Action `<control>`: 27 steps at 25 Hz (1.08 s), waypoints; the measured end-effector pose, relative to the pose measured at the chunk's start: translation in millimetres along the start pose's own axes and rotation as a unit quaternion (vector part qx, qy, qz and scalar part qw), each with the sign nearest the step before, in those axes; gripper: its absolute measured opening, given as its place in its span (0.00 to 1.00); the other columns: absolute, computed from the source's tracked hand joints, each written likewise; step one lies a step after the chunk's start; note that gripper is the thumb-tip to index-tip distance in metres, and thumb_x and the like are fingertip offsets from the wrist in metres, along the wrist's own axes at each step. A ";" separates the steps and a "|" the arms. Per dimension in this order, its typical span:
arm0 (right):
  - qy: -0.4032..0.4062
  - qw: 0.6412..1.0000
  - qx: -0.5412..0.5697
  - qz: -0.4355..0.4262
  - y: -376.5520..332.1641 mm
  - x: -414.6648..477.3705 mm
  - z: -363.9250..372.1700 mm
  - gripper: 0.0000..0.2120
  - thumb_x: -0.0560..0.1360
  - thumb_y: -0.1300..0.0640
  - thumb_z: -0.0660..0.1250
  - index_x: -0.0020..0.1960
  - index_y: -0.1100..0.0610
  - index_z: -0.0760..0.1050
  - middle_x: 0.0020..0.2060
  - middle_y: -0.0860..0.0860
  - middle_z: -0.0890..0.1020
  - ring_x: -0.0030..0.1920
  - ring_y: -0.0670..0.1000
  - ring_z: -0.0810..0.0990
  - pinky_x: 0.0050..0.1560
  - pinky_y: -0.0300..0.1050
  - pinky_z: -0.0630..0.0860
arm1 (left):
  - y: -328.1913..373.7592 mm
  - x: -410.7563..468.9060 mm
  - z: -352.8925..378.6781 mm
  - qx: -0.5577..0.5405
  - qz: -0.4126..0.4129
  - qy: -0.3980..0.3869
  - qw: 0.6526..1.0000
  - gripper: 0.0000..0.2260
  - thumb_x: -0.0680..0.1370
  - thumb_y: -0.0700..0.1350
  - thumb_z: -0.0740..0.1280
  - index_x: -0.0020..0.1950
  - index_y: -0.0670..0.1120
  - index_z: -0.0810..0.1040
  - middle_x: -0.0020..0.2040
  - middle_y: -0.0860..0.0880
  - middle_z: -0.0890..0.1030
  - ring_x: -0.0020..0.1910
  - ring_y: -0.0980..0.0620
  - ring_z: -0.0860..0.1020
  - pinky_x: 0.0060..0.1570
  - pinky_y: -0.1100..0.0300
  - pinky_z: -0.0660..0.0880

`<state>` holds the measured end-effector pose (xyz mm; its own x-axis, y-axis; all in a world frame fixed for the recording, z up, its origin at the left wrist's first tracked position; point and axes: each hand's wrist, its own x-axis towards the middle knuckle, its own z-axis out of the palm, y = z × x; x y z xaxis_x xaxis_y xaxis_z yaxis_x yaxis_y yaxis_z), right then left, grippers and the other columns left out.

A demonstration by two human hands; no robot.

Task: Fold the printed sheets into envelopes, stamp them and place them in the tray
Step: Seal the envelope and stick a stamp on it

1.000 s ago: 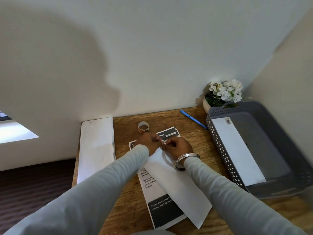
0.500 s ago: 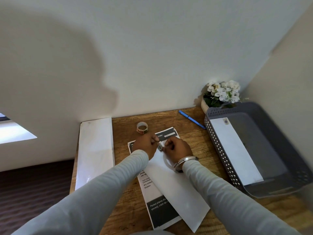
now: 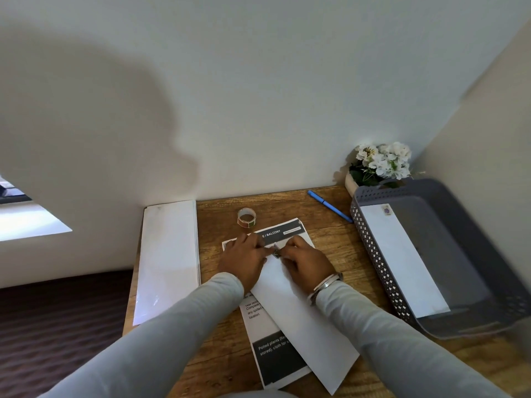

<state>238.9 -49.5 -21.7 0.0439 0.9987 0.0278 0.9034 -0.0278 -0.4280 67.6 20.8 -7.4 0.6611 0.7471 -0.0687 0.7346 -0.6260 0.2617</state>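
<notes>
we see the little dark square stamp at the top corner of the long white paper envelope, pinched between curled fingertips of the left hand and right hand.

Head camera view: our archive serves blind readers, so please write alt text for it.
The left hand and right hand pinch a small stamp at the far corner of a white envelope lying across a printed sheet on a wooden desk. A grey tray at right holds one stamped envelope; a stamp roll, blue pen and white flowers sit behind.
</notes>
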 end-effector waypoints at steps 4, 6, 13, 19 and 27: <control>-0.022 0.991 -0.109 -0.076 -3.4 -7.6 0.2 0.16 0.77 0.58 0.67 0.64 0.54 0.79 0.58 0.53 0.80 0.45 0.58 0.83 0.40 0.49 0.80 | -2.1 -6.6 4.1 0.011 -0.001 0.007 1.000 0.17 0.82 0.50 0.64 0.71 0.56 0.74 0.69 0.52 0.73 0.70 0.46 0.67 0.69 0.49 0.67; -0.031 0.986 -0.131 -0.099 -2.8 -8.7 -1.4 0.16 0.76 0.58 0.68 0.63 0.56 0.80 0.59 0.54 0.80 0.46 0.59 0.83 0.40 0.50 0.80 | -2.9 -8.1 3.5 0.005 -0.011 0.007 1.000 0.17 0.82 0.51 0.63 0.71 0.54 0.75 0.70 0.52 0.73 0.71 0.47 0.67 0.70 0.50 0.66; -0.093 0.979 -0.166 -0.067 -8.9 -8.6 -3.2 0.24 0.80 0.56 0.63 0.75 0.52 0.66 0.69 0.54 0.71 0.55 0.59 0.79 0.49 0.54 0.80 | -9.8 -12.8 -5.5 0.002 -0.001 -0.021 1.000 0.17 0.84 0.53 0.58 0.72 0.54 0.75 0.75 0.55 0.69 0.74 0.52 0.65 0.70 0.55 0.64; -0.097 0.978 -0.180 -0.046 -17.6 -2.9 -1.0 0.29 0.77 0.52 0.65 0.77 0.50 0.62 0.67 0.53 0.68 0.50 0.58 0.81 0.44 0.51 0.79 | -11.8 -10.9 -8.5 0.010 0.013 -0.043 0.999 0.17 0.84 0.53 0.58 0.72 0.54 0.74 0.75 0.53 0.69 0.74 0.50 0.65 0.71 0.53 0.64; -0.064 0.983 -0.150 -0.086 -0.7 -14.2 -3.3 0.21 0.72 0.58 0.72 0.64 0.53 0.79 0.62 0.53 0.80 0.48 0.58 0.83 0.40 0.50 0.82 | -7.7 -12.6 -12.6 0.027 0.000 -0.057 0.998 0.18 0.84 0.53 0.58 0.73 0.54 0.73 0.77 0.53 0.67 0.76 0.49 0.63 0.73 0.49 0.64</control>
<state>239.1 -63.8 -18.9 -0.1578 0.9864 -0.0451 0.9786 0.1501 -0.1404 51.6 19.0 3.6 0.6714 0.7191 -0.1795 0.7402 -0.6387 0.2101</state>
